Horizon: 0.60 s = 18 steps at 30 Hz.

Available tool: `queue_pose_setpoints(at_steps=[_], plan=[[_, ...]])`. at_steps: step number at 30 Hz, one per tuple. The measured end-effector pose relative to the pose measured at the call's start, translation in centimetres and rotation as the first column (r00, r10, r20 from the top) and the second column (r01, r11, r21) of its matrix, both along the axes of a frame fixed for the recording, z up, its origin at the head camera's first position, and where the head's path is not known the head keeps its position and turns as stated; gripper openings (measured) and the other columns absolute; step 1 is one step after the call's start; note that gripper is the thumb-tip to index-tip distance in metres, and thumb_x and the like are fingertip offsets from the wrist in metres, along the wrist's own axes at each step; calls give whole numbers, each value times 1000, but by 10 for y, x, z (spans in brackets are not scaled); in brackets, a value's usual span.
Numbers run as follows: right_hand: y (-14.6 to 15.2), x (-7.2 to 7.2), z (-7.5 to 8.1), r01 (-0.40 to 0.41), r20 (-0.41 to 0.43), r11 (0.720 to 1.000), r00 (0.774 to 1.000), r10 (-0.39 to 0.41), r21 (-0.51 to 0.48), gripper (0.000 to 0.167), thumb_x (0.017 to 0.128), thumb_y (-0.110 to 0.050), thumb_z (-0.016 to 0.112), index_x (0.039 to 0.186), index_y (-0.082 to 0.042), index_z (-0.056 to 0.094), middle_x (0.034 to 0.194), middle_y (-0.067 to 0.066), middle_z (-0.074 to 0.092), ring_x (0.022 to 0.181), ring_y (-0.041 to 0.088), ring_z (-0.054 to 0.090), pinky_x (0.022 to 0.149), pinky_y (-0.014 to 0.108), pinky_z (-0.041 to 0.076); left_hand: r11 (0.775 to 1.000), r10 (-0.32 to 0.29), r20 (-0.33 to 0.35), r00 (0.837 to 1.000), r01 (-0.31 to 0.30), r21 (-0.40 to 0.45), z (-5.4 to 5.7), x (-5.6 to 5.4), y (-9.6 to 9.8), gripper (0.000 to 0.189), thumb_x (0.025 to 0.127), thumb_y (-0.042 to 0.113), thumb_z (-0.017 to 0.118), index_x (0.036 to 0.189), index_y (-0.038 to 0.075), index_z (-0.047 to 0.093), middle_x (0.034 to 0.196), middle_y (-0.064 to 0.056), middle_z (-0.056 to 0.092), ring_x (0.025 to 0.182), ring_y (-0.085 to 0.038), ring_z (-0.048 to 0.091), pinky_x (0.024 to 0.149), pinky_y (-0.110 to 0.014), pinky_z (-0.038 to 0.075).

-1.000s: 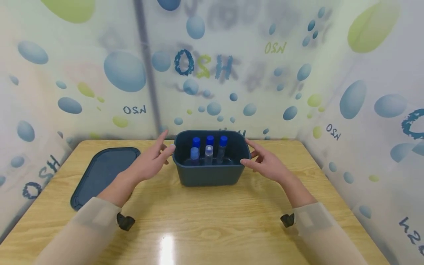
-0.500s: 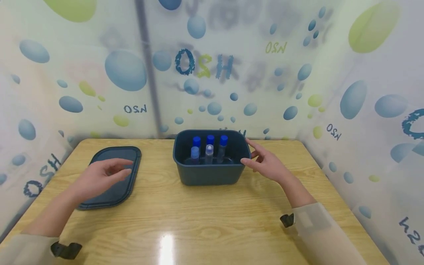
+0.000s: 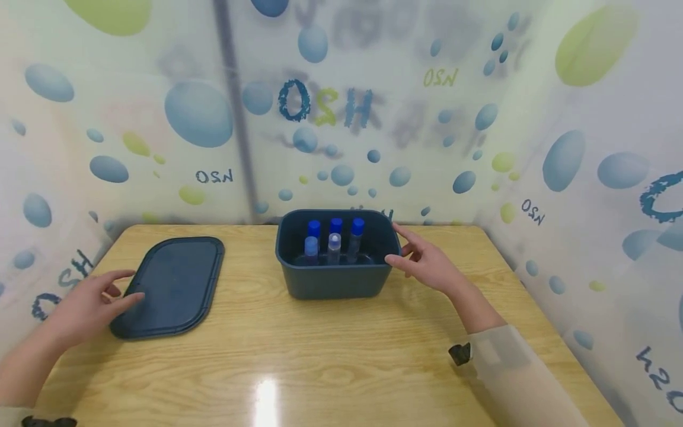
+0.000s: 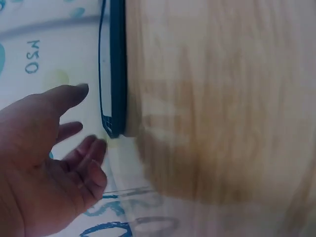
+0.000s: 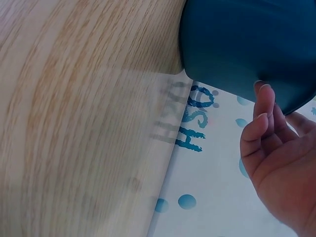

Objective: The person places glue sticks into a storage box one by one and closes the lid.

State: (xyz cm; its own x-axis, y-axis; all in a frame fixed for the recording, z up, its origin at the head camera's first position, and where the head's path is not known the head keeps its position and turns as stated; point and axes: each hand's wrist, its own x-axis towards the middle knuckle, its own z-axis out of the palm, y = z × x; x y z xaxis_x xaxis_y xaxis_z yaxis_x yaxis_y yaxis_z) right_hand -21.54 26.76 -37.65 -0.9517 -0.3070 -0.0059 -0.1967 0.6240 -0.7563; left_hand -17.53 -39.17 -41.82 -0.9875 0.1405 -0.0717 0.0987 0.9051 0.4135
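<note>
A dark blue rectangular bin (image 3: pixel 336 281) stands on the table, uncovered. Inside it several small clear tubes (image 3: pixel 354 243) stand upright, most with blue tops and one with a pale, clear top. My right hand (image 3: pixel 429 264) rests at the bin's right end, thumb and index finger spread along the rim; in the right wrist view its fingertips touch the outer wall (image 5: pixel 247 44). A flat dark blue lid (image 3: pixel 173 284) lies on the table at the left. Over its left edge hovers my left hand (image 3: pixel 88 305), thumb and fingers apart, apparently not touching it in the left wrist view.
The wooden table (image 3: pixel 320 362) meets a patterned white curtain (image 3: pixel 341 142) at the back, and similar sheets hang at both sides. Bare tabletop lies between lid and bin. A dark band sits on each wrist.
My left hand has left the bin's left end and moved left across the lid to its far left edge. The right hand, bin and lid stay in place.
</note>
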Motion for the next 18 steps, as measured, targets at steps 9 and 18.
queue_pose_setpoints(at_steps=[9, 18], plan=[[0, 0, -1, -3, 4, 1000, 1000, 3, 6, 85, 106, -54, 70, 176, -36, 26, 118, 13, 71, 90, 47, 70, 76, 40, 56, 992, -1, 26, 1000, 4, -124, -12, -9, -6, 103, 98, 65, 74, 150, -20, 50, 119, -51, 65, 108, -66, 65, 82, -65, 57], [0, -1, -2, -10, -1, 1000, 1000, 10, 4, 85, 106, -54, 70, 176, -33, 26, 117, 14, 71, 89, 46, 70, 77, 40, 57, 991, 6, 64, 998, 2, -131, -7, -10, 1, 112, 95, 66, 78, 151, -23, 43, 123, -54, 61, 108, -66, 65, 79, -60, 58]])
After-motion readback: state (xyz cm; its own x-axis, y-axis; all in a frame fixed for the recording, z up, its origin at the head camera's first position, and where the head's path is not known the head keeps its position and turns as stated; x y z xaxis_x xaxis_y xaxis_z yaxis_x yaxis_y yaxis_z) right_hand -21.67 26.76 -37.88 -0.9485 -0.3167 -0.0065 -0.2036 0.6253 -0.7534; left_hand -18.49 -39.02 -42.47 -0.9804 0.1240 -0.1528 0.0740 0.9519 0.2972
